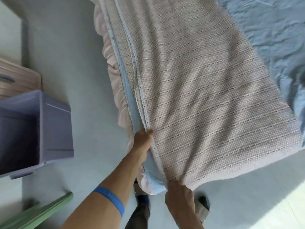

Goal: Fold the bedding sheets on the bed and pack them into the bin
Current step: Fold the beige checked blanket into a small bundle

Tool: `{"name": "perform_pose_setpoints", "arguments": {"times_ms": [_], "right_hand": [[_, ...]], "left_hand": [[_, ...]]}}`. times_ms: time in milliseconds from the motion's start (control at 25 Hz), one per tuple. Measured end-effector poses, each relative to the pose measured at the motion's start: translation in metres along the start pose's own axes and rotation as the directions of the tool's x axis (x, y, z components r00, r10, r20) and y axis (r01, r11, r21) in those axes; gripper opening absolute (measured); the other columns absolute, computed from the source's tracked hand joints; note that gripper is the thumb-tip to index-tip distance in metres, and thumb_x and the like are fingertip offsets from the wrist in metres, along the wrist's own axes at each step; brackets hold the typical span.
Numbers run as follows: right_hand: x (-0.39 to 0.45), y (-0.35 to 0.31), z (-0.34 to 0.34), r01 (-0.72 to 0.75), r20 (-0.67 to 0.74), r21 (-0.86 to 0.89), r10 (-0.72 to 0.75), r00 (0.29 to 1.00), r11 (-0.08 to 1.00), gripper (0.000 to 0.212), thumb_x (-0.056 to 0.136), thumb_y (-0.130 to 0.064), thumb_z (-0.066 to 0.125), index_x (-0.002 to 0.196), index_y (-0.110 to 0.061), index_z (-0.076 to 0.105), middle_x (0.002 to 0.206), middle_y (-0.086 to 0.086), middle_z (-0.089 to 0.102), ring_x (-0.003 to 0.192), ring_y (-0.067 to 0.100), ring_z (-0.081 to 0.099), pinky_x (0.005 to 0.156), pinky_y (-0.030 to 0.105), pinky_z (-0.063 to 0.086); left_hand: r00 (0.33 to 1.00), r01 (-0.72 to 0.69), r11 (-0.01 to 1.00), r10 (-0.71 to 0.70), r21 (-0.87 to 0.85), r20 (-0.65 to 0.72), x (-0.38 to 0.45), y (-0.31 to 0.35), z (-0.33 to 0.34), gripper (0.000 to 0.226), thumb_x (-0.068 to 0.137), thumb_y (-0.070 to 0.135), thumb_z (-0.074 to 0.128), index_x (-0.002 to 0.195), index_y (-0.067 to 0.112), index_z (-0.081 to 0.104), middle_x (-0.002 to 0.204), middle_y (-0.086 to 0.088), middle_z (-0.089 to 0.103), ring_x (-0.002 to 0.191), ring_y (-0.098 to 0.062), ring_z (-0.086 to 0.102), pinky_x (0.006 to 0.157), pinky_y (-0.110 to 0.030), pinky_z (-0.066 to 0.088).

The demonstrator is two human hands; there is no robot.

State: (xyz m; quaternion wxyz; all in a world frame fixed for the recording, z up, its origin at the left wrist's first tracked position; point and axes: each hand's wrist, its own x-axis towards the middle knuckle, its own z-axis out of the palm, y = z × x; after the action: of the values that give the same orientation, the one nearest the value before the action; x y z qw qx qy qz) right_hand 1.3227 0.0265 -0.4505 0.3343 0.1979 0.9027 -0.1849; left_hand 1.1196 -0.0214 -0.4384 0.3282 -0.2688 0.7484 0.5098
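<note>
1. Sheets are the job here. A pink checked sheet point(206, 90) lies spread flat on the bed point(272, 38), with its lacy edges stacked up along the side next to the floor.
2. The left hand point(143, 139) holds that lacy edge partway along. Its fingers are curled around the stacked layers, with the thumb on top.
3. The right hand point(179, 195) is at the near corner of the sheet. Its fingers are tucked under the cloth, so I cannot tell how tight they are, but it looks like it has hold of the corner.
4. The purple bin point(54, 129) sits on the floor, well apart from the bed. What shows of its inside looks empty.
5. I think the folding step is going on now. The sheet looks folded in half the long way, but it is too long for the bin.
6. Next, both hands need to lift this end and carry it across to the far end, keeping the edges lined up.
7. A blue sheet point(267, 27) is left rumpled on the bed too.
</note>
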Motion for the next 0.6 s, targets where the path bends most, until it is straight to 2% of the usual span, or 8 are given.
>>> {"name": "perform_pose_setpoints", "arguments": {"times_ms": [80,160,200,320,400,440,520,600], "right_hand": [[-0.001,0.001,0.008,-0.024,0.011,0.005,0.024,1.0,1.0,0.044,0.054,-0.03,0.089,0.089,-0.017,0.066,0.078,0.003,0.068,0.061,0.025,0.07,0.051,0.036,0.055],[-0.007,0.006,0.017,-0.018,0.056,-0.017,0.019,0.998,1.0,0.046,0.087,-0.036,0.062,0.127,-0.019,0.049,0.118,0.001,0.063,0.102,0.026,0.067,0.081,0.038,0.054],[-0.011,0.009,0.017,0.002,0.065,0.034,-0.005,0.998,0.999,0.044,0.094,-0.037,0.05,0.134,-0.022,0.042,0.126,-0.002,0.06,0.112,0.024,0.062,0.089,0.037,0.05],[-0.016,0.027,-0.018,-0.028,0.028,0.2,0.023,0.999,0.979,0.032,0.096,-0.043,0.041,0.123,-0.029,0.05,0.12,-0.005,0.064,0.112,0.02,0.061,0.09,0.034,0.047],[-0.013,0.055,-0.058,-0.096,-0.04,0.267,0.111,0.993,0.959,0.024,0.095,-0.041,0.043,0.111,-0.029,0.056,0.109,-0.006,0.069,0.101,0.018,0.065,0.085,0.032,0.049],[-0.01,0.076,-0.077,-0.124,-0.092,0.289,0.156,0.983,0.949,0.02,0.094,-0.038,0.046,0.107,-0.029,0.057,0.104,-0.006,0.07,0.097,0.018,0.066,0.083,0.032,0.051],[-0.001,0.124,-0.116,-0.181,-0.189,0.353,0.26,0.947,0.918,0.014,0.092,-0.032,0.053,0.103,-0.029,0.061,0.098,-0.007,0.072,0.093,0.019,0.067,0.08,0.032,0.052],[0.019,0.18,-0.147,-0.199,-0.286,0.419,0.336,0.897,0.886,0.015,0.089,-0.026,0.06,0.104,-0.026,0.064,0.099,-0.002,0.074,0.094,0.026,0.068,0.081,0.034,0.051]], "left_hand": [[0.999,-0.048,0.999,0.048,0.019,0.004,0.0,-0.005,-0.001,0.021,0.092,0.026,0.066,0.109,0.013,0.066,0.098,0.003,0.068,0.093,-0.018,0.065,0.086,-0.035,0.052],[0.987,-0.13,0.987,0.138,0.099,-0.077,-0.003,-0.015,-0.006,0.011,0.086,0.023,0.07,0.092,0.015,0.067,0.085,0.001,0.069,0.08,-0.019,0.066,0.072,-0.032,0.052],[0.974,-0.161,0.971,0.186,0.178,-0.131,-0.004,-0.021,-0.01,0.009,0.083,0.02,0.07,0.085,0.014,0.065,0.077,0.0,0.067,0.074,-0.02,0.064,0.065,-0.029,0.049],[0.954,-0.168,0.917,0.244,0.362,-0.176,-0.013,-0.039,-0.019,0.013,0.081,0.016,0.07,0.076,0.009,0.061,0.069,-0.003,0.063,0.065,-0.019,0.058,0.055,-0.026,0.042],[0.968,-0.149,0.896,0.219,0.418,-0.125,-0.018,-0.048,-0.019,0.022,0.082,0.023,0.073,0.071,0.009,0.061,0.067,-0.003,0.063,0.066,-0.023,0.059,0.061,-0.032,0.045],[0.978,-0.134,0.897,0.188,0.421,-0.089,-0.019,-0.052,-0.017,0.025,0.082,0.03,0.075,0.075,0.008,0.064,0.072,-0.004,0.066,0.072,-0.026,0.062,0.068,-0.036,0.049],[0.99,-0.102,0.93,0.13,0.354,-0.056,-0.029,-0.053,-0.009,0.032,0.08,0.035,0.078,0.092,0.008,0.067,0.089,-0.006,0.069,0.09,-0.031,0.064,0.081,-0.04,0.05],[0.991,-0.081,0.98,0.097,0.18,-0.086,-0.04,-0.053,0.0,0.028,0.077,0.027,0.082,0.094,0.012,0.065,0.089,-0.002,0.069,0.092,-0.028,0.064,0.077,-0.037,0.048]]}}
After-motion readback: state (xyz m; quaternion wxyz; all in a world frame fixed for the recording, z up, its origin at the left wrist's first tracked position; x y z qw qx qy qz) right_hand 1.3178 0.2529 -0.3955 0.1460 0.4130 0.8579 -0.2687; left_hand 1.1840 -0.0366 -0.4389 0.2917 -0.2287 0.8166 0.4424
